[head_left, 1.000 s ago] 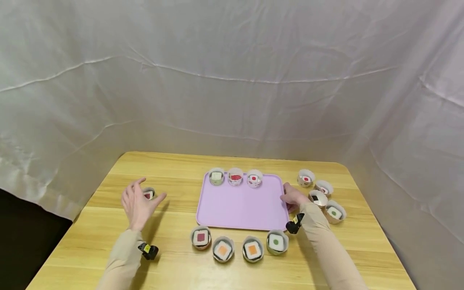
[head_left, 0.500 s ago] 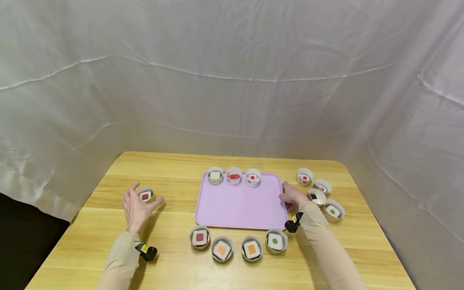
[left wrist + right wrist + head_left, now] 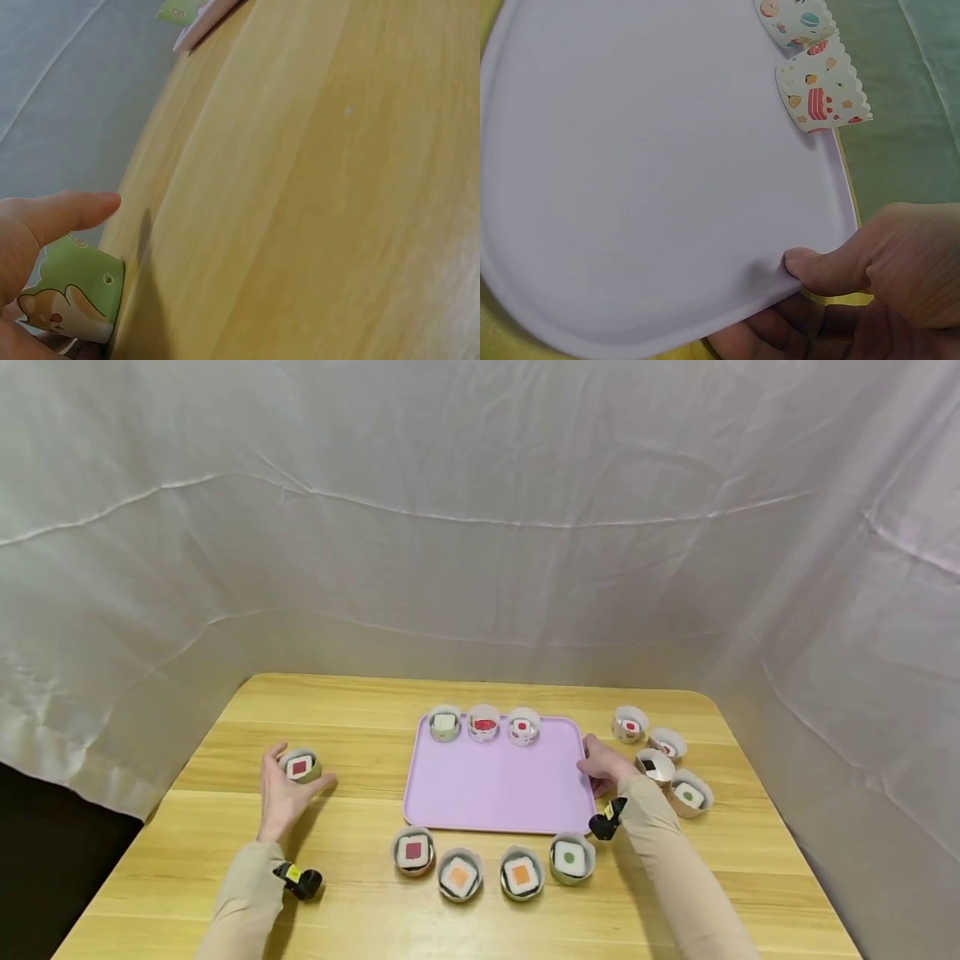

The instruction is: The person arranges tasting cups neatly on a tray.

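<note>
My left hand (image 3: pixel 283 797) is spread around a green paper cup (image 3: pixel 313 774) at the left of the table, its fingers along the far left side. In the left wrist view the straight thumb (image 3: pixel 82 210) stretches past the top of the cup, which bears an animal print. Inside the cup sits a sushi roll piece (image 3: pixel 299 767), white with a dark red centre. My right hand (image 3: pixel 606 764) grips the right edge of the lilac tray (image 3: pixel 495 785). The right wrist view has its thumb (image 3: pixel 814 266) on the rim and the fingers underneath.
Three paper cups (image 3: pixel 483 727) with pieces stand along the tray's far edge. In front of the tray is a row of several filled cups (image 3: pixel 413 852). More filled cups (image 3: pixel 690 795) cluster right of my right forearm. Pale cloth (image 3: pixel 480 568) hangs behind the table.
My left hand has come down around the green cup, its thumb drawing nearer, and more of the cup shows. The right hand keeps its hold on the tray.
</note>
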Motion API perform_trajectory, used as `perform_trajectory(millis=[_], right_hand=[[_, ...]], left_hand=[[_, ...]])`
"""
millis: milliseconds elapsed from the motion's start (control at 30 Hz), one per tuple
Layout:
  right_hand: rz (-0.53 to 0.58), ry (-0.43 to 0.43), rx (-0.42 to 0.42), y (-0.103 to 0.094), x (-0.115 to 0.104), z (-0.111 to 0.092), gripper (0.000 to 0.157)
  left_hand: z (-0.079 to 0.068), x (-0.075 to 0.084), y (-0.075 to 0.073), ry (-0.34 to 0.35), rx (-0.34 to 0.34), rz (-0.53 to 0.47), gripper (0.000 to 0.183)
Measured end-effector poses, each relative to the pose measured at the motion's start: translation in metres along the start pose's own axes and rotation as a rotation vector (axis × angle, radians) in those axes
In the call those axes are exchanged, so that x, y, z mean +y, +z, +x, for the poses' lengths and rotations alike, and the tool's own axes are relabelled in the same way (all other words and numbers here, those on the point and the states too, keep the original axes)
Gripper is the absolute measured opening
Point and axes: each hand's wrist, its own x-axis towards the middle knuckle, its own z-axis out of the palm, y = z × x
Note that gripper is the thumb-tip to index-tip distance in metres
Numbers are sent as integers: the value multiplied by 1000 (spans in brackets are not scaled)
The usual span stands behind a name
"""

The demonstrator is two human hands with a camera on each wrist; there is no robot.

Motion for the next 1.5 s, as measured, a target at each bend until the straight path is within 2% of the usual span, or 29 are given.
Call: perform_trajectory(millis=[167, 333, 533, 733, 967, 1167, 1500], right_hand=[[-4, 3, 0, -1, 0, 0, 33], [-2, 1, 4, 0, 2, 1, 33], [-8, 4, 6, 1, 4, 1, 35], [-11, 12, 4, 1, 2, 1, 37], [6, 4, 0, 0, 1, -1, 35], [20, -5, -2, 0, 1, -1, 34], [-1, -13, 7, 0, 2, 1, 32]], left_hand=[[1, -1, 0, -27, -10, -2, 97], [0, -4, 0, -52, 11, 0, 92], [-1, -12, 1, -43, 59, 10, 85], [0, -15, 1, -23, 67, 15, 81], [1, -13, 4, -36, 80, 14, 80], [1, -9, 8, -13, 96, 17, 79], [-3, 6, 19, -5, 50, 31, 79]])
